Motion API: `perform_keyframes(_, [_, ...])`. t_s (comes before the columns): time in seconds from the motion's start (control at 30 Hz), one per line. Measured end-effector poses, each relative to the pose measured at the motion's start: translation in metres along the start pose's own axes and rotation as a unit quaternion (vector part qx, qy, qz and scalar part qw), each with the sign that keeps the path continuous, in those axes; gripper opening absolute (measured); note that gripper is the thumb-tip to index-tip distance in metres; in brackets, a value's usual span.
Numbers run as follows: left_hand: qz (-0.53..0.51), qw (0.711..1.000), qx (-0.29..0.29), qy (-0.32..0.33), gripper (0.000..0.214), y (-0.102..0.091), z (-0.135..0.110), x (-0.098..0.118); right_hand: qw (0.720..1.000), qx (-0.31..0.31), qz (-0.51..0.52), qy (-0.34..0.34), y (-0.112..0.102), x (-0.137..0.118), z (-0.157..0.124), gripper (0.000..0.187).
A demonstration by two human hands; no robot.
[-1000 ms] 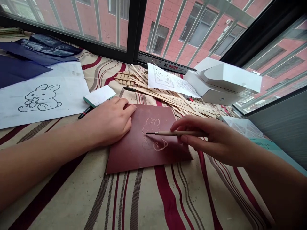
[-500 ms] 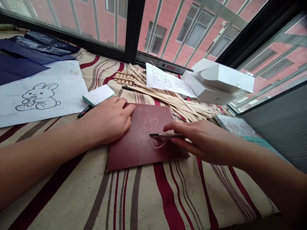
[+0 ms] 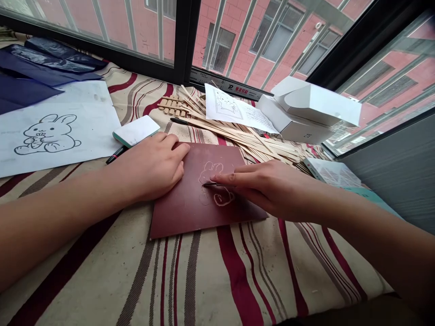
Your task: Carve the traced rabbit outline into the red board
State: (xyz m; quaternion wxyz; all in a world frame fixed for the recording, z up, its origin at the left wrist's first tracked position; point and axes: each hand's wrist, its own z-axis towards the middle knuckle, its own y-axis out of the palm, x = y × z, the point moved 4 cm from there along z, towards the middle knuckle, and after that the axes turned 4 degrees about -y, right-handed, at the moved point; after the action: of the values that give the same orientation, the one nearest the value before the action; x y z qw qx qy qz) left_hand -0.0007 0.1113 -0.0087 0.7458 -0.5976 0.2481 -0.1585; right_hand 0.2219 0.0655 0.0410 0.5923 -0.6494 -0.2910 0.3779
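Right hand (image 3: 268,185) has dropped lower, pinching thin scribing tool (image 3: 208,184) between fingers, tip now at rabbit outline (image 3: 220,198) | maroon board (image 3: 183,213) mid-view, left hand (image 3: 152,167) spread flat at its 10 o'clock (shaft mostly hidden from me).

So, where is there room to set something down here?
Most room: the striped cloth in front of the dark red board. A smaller patch lies between the rabbit drawing and the wooden strips. Behind the board it's crowded with strips, a printed sheet and white boxes.
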Motion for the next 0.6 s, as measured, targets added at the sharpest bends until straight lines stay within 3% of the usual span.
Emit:
perform_keyframes(0.13, [-0.013, 1.0, 0.019, -0.002, 0.059, 0.0014, -0.0003, -0.0012, 1.0, -0.013, 0.025, 0.001, 0.004, 0.0004, -0.0023, 0.055])
perform_keyframes(0.33, [-0.005, 1.0, -0.003, -0.004, 0.06, -0.0005, 0.0013, 0.0003, 0.999, -0.049, 0.02, 0.011, 0.0037, -0.0038, -0.0006, 0.058])
perform_keyframes(0.6, [-0.029, 0.999, 0.025, -0.009, 0.059, 0.0046, 0.0001, -0.0039, 0.999, -0.033, 0.037, -0.021, 0.0051, 0.0004, -0.0021, 0.058])
